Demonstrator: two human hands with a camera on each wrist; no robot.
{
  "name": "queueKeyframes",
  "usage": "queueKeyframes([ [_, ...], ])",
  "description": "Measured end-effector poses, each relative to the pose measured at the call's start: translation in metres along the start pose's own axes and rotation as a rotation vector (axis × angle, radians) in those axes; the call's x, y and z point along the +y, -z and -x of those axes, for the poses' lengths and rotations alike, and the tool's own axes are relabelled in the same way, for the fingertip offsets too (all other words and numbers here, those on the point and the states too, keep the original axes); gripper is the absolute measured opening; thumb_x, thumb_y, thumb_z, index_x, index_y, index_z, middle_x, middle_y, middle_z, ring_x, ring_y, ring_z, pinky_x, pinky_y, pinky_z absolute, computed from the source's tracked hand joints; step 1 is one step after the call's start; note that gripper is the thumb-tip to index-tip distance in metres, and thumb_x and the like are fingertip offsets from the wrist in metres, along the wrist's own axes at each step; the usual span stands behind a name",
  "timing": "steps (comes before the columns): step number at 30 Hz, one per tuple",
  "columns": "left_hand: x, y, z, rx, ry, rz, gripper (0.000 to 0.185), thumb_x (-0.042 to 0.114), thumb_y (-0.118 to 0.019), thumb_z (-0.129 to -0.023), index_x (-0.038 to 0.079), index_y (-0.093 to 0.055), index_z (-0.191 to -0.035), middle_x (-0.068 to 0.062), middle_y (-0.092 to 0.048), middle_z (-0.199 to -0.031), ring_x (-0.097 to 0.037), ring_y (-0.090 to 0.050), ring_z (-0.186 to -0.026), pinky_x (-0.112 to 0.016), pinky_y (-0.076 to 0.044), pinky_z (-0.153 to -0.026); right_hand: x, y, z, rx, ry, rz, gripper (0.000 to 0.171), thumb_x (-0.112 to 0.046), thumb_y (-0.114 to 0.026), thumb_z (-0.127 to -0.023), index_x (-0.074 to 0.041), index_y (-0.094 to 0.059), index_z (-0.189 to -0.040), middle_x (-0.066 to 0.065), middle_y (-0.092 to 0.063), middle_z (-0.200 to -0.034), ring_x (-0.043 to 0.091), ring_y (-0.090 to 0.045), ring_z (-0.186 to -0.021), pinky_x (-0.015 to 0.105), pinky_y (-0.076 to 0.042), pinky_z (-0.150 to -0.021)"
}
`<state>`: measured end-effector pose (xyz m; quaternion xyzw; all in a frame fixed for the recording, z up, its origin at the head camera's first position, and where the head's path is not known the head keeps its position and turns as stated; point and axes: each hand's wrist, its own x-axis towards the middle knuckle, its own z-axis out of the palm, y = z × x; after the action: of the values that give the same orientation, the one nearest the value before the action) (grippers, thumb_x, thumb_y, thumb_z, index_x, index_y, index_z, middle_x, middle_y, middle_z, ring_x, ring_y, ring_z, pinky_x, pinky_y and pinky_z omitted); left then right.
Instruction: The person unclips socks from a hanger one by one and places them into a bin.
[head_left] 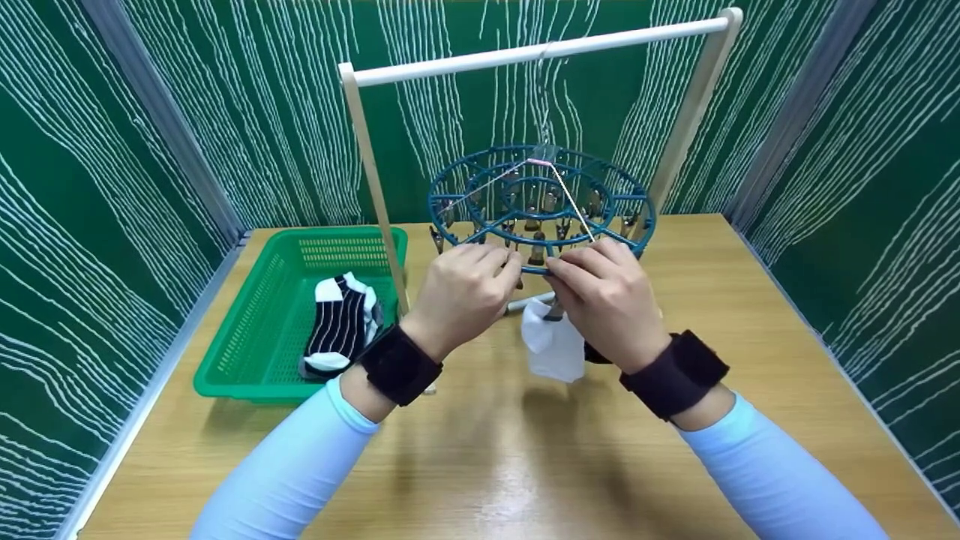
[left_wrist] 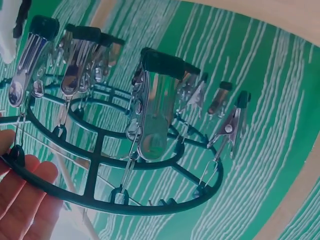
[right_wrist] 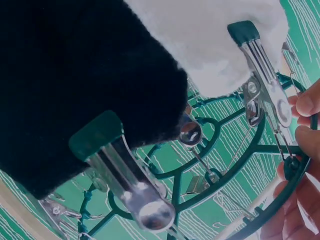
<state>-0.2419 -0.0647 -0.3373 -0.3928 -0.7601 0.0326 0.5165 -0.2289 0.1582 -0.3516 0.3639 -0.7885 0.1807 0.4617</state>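
Note:
A round blue clip hanger [head_left: 541, 196] hangs from a wooden rack [head_left: 540, 51] over the table. My left hand [head_left: 504, 271] grips the hanger's near rim; its fingers [left_wrist: 25, 187] show under the rim [left_wrist: 100, 202] in the left wrist view. My right hand [head_left: 559, 274] pinches the top of a metal clip [right_wrist: 265, 82] at the rim, fingers [right_wrist: 306, 137] beside it. That clip bites a white sock [head_left: 555, 345] that hangs below my right hand. A second clip [right_wrist: 127, 182] holds black cloth [right_wrist: 75, 80] close to the right wrist camera.
A green basket [head_left: 247, 330] stands at the left of the wooden table [head_left: 480, 465] with black-and-white striped socks [head_left: 339, 326] inside. The rack's left post [head_left: 375, 195] rises beside the basket. Green patterned walls close in three sides. Several bare clips [left_wrist: 150, 105] dangle from the hanger.

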Motion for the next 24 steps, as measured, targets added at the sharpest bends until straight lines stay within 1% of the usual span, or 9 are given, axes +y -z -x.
queueKeyframes([
  [3,-0.002,0.000,0.002,-0.005,0.000,-0.017,0.007,0.009,-0.080,-0.095,0.008,-0.084,-0.100,-0.004,-0.082,-0.091,-0.017,-0.079,-0.083,-0.029,-0.066,-0.076,0.000,0.001,0.000,-0.015,-0.002,-0.001,0.017,0.001,-0.087,-0.088,0.005,-0.083,-0.105,0.020,-0.080,-0.098,0.037,-0.067,-0.088,0.046,-0.059,-0.078],
  [9,-0.008,0.001,0.005,-0.046,0.024,-0.033,0.007,0.006,-0.080,-0.095,0.006,-0.084,-0.101,-0.006,-0.083,-0.094,-0.019,-0.080,-0.086,-0.030,-0.067,-0.083,-0.004,0.005,0.004,0.004,-0.012,-0.020,0.021,0.002,-0.086,-0.088,0.006,-0.081,-0.108,0.022,-0.079,-0.102,0.038,-0.069,-0.091,0.049,-0.063,-0.082],
  [13,-0.013,0.000,0.008,-0.081,0.034,-0.025,0.009,0.004,-0.079,-0.095,0.004,-0.083,-0.103,-0.008,-0.083,-0.098,-0.022,-0.080,-0.090,-0.032,-0.067,-0.089,-0.008,0.005,0.011,0.007,-0.016,-0.016,0.024,-0.002,-0.087,-0.087,0.007,-0.081,-0.109,0.022,-0.079,-0.100,0.038,-0.072,-0.087,0.049,-0.064,-0.078],
  [16,-0.016,0.000,0.011,-0.096,0.040,-0.013,0.010,0.003,-0.079,-0.096,0.002,-0.082,-0.105,-0.011,-0.083,-0.100,-0.023,-0.081,-0.094,-0.034,-0.066,-0.093,-0.011,0.003,0.018,-0.016,-0.028,-0.017,0.026,-0.006,-0.087,-0.088,0.007,-0.080,-0.109,0.021,-0.080,-0.099,0.036,-0.074,-0.086,0.048,-0.065,-0.075],
  [20,-0.019,-0.002,0.014,-0.097,0.055,0.003,0.011,0.002,-0.078,-0.096,0.000,-0.082,-0.106,-0.013,-0.083,-0.102,-0.025,-0.081,-0.097,-0.035,-0.066,-0.094,-0.015,-0.002,0.026,-0.069,-0.087,-0.062,0.030,-0.008,-0.087,-0.089,0.008,-0.078,-0.113,0.022,-0.080,-0.101,0.037,-0.077,-0.089,0.049,-0.067,-0.076],
  [24,-0.020,-0.003,0.015,-0.088,0.063,0.012,0.011,0.002,-0.078,-0.096,0.000,-0.081,-0.106,-0.013,-0.083,-0.102,-0.025,-0.081,-0.098,-0.035,-0.066,-0.095,-0.017,-0.008,0.030,-0.121,-0.193,-0.154,0.035,-0.007,-0.086,-0.092,0.012,-0.074,-0.119,0.026,-0.079,-0.106,0.039,-0.078,-0.093,0.051,-0.067,-0.078],
])
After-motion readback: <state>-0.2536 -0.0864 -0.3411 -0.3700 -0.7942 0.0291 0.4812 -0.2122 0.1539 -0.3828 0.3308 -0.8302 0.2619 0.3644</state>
